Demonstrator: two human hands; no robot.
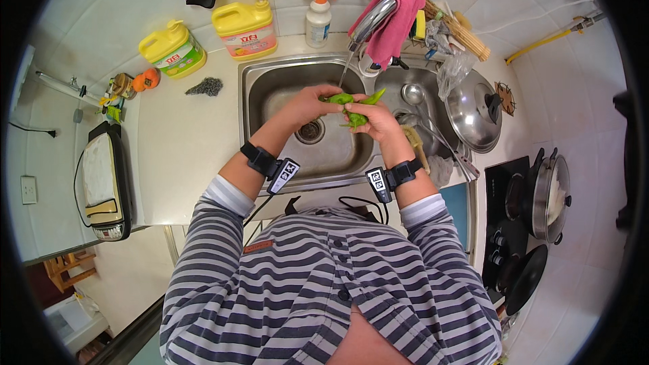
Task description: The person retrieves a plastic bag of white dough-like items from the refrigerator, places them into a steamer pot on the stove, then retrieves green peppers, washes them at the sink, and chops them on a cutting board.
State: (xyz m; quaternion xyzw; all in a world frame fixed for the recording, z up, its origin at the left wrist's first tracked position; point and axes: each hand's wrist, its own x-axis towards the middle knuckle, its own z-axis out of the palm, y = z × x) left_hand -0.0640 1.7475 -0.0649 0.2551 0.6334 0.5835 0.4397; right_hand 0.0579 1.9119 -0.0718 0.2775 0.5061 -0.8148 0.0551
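Over the left basin of a steel double sink (253, 162), both my hands hold green peppers close together. My left hand (313, 105) grips one green pepper (340, 98) by its upper side. My right hand (375, 117) has more peppers in its fingers: a pointed one (375, 97) sticks out above, and a crumpled-looking one (358, 119) hangs below the thumb. Water runs in a thin stream from the chrome faucet (374, 19), just behind the peppers. A pink cloth (400, 15) is draped over the faucet.
Ladles (413, 94), a brush (415, 142) and a steel lid (471, 111) crowd the right basin. Yellow detergent jugs (245, 30), a spray bottle (318, 23) and a steel wool scourer (205, 87) stand or lie behind and left. At right is a stove with a covered pan (552, 197).
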